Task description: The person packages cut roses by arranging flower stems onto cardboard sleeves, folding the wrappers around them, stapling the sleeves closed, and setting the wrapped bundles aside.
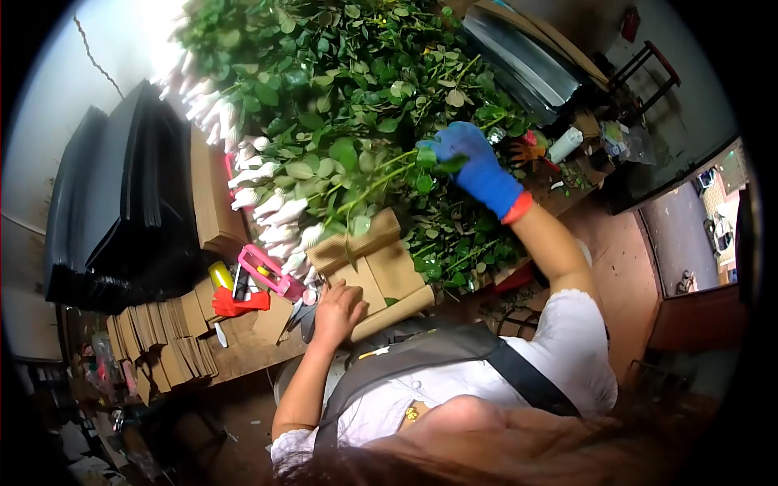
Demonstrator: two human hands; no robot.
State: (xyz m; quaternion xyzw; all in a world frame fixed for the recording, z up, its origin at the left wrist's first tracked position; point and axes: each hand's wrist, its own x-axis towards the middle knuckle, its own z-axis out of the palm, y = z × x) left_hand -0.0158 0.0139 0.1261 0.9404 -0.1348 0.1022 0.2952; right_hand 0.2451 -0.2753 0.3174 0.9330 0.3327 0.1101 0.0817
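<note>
My right hand [468, 158], in a blue glove with an orange cuff, is closed around the leafy stem of a rose [381, 180] above the pile. The stem runs down and left toward white-sleeved flower heads [279, 211]. My left hand [336, 312] is bare. Its fingers lie extended on the left edge of a folded sheet of corrugated cardboard [393, 271], which has a rolled lower edge near my apron. Just left of that hand are a pink tool [271, 271] with a handle, probably a tape dispenser, and dark-handled scissors [304, 320].
A thick heap of leafy stems [365, 73] covers the bench. Black sheets [121, 194] stand stacked at left, above small cardboard pieces [166, 344]. A red cloth item [241, 301] and a yellow roll [220, 275] lie nearby. A doorway [697, 227] opens at right.
</note>
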